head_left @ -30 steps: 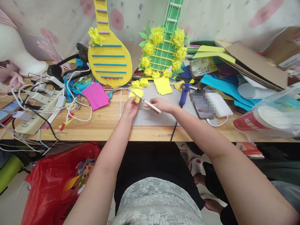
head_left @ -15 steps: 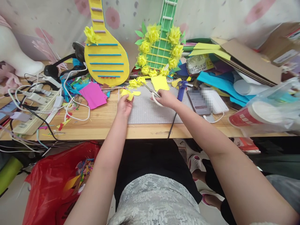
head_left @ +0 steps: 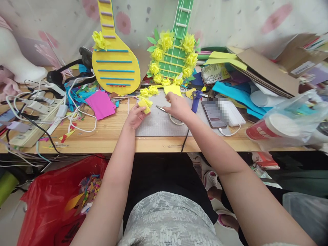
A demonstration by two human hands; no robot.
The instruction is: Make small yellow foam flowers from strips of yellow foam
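My left hand [head_left: 136, 115] pinches a few small yellow paper pieces [head_left: 145, 105] above the left part of the grey cutting mat [head_left: 153, 130]. Over the mat's middle, my right hand [head_left: 178, 107] is empty, its fingers parted and loosely bent. Beneath it lie the scissors [head_left: 176, 121], white-handled and partly hidden by the hand. A stack of yellow paper squares [head_left: 173, 89] sits just beyond my right fingertips. Yellow paper flowers [head_left: 148, 91] rest behind my left hand. To the right is a blue glue gun [head_left: 196, 101].
A yellow lute-shaped craft [head_left: 116, 73] and a green guitar-shaped craft [head_left: 175, 58] stand at the back. Pink paper [head_left: 101, 105], tangled cables and a power strip [head_left: 38, 119] lie left. A phone [head_left: 214, 114], power bank [head_left: 234, 112] and bagged cup [head_left: 266, 128] are right.
My right hand has let go of the scissors, which now lie on the mat, and its fingers have opened. The yellow pieces in my left hand have turned and lifted slightly.
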